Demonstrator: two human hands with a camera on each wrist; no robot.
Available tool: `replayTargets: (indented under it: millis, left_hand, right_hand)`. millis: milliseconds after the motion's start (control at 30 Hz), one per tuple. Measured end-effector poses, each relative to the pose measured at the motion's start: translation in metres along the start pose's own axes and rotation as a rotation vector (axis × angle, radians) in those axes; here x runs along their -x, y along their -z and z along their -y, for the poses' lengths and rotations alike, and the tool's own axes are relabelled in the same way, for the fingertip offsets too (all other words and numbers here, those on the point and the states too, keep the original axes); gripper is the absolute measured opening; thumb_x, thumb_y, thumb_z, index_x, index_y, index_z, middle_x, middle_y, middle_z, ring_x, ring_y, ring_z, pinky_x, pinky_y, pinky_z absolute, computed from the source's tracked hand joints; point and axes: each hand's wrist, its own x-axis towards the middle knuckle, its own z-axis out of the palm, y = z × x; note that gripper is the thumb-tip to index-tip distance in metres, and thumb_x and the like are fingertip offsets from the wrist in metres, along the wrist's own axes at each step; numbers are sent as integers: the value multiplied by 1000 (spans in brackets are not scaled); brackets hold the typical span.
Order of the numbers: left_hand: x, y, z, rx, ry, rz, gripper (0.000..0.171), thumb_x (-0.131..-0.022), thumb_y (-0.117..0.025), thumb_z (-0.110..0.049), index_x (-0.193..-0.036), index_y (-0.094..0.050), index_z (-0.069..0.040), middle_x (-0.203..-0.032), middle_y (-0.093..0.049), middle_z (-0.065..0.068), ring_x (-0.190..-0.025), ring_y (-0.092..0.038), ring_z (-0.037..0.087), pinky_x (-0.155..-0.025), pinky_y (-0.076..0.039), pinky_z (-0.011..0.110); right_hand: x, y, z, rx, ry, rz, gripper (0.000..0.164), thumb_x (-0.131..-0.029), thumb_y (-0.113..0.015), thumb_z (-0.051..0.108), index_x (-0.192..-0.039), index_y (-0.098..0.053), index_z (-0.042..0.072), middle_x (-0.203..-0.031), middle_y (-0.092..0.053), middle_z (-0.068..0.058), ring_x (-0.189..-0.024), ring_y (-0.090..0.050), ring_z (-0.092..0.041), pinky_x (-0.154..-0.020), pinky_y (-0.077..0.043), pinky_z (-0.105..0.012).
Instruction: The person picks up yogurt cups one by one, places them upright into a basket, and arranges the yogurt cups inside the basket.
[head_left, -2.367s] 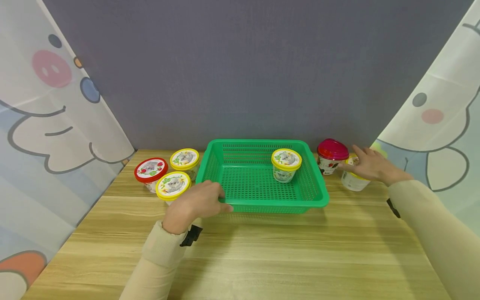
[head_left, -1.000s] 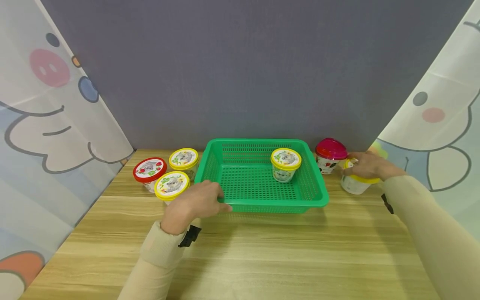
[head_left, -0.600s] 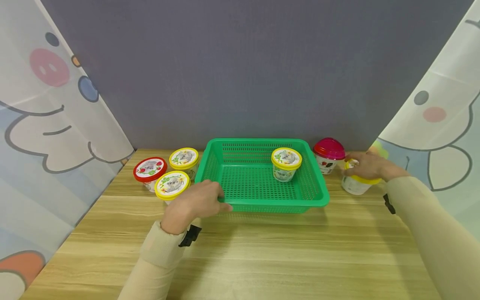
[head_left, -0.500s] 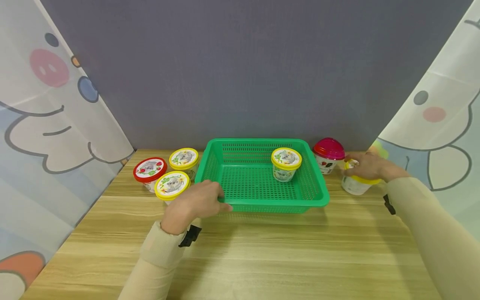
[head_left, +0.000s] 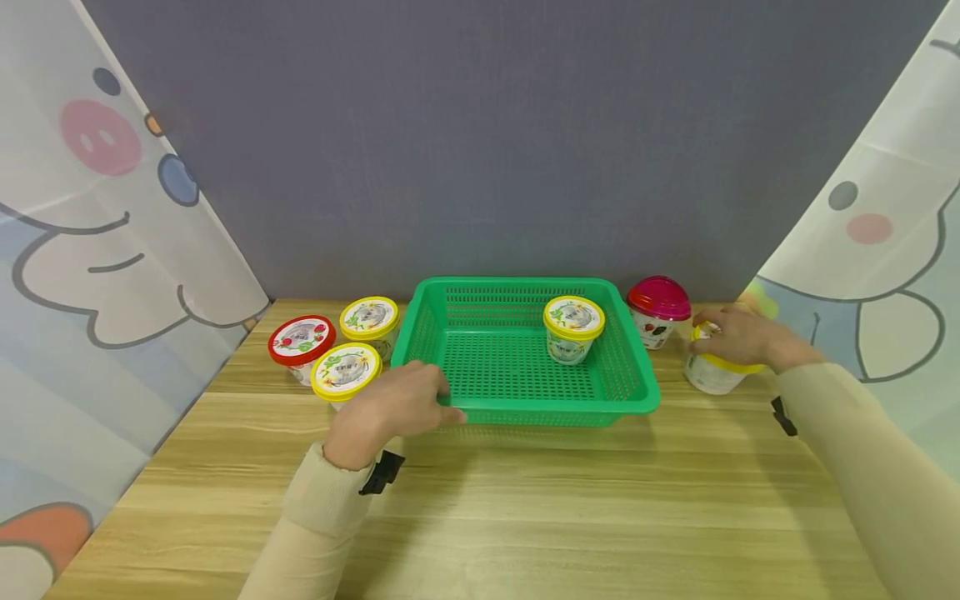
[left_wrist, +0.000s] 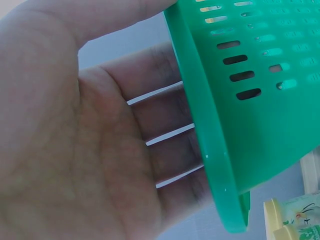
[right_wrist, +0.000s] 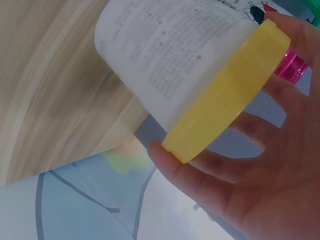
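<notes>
My left hand grips the front left rim of a green perforated basket. In the left wrist view the thumb lies on one side of the basket's rim, and the fingers pass behind it. At the right, my right hand holds a white tub from above by its yellow lid. The right wrist view shows fingers spread round that yellow lid, with small print on the tub's side. Inside the basket, at its right, stands another yellow-lidded tub.
A tub with a domed pink lid stands between the basket and my right hand. Left of the basket are a red-lidded tub and two yellow-lidded tubs, one behind and one nearer. A grey panel rises behind the wooden table.
My right hand has come down onto the yellow-lidded tub and taken hold of its lid. The pink-lidded tub has shifted slightly left. My left hand stays on the basket rim.
</notes>
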Motion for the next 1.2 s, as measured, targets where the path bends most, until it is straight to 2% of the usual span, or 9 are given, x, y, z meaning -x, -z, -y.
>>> replayTargets:
  millis: [133,367,600,800,1200]
  left_hand:
    - [0,0,0,-10,-4,-5,32,-90,-78,-35,-69,-65,-15,-63,-45,-6,-62,-45,12,-59,-40,30]
    - [1,0,0,-6,-12,-12,36,-90,-78,-35,-65,-62,-15,-62,-39,-6,-60,-41,11,-57,-37,29]
    - [1,0,1,1,-9,-5,38,-91,-78,-35,-63,-61,-14,-61,-36,-6,-59,-38,10,-57,-35,29]
    - [1,0,1,-2,-8,-4,36,-91,-78,-35,-65,-63,-15,-62,-40,-6,-60,-42,11,-58,-38,30]
    - [1,1,0,-1,2,6,29,-91,-77,-35,-73,-69,-13,-65,-50,-5,-64,-49,13,-61,-43,32]
  right_hand:
    - [2,-1,-1,4,1,-3,63,-96,-62,49,-134,-55,-2,-132,-47,-40,-111,-52,-56,-83,-45,-73]
    - [6,-2,2,11,26,-28,59,-96,-63,46,-132,-58,0,-129,-51,-38,-107,-57,-57,-82,-44,-74]
    - [11,-4,7,21,48,-49,56,-96,-63,45,-132,-57,2,-132,-50,-38,-113,-51,-66,-96,-30,-80]
    - [15,-6,9,14,64,-72,55,-96,-64,45,-131,-58,2,-133,-50,-37,-118,-50,-60,-100,-25,-78]
    - [22,1,22,-2,120,-127,55,-96,-66,39,-133,-58,-1,-136,-50,-36,-122,-51,-53,-100,-25,-70]
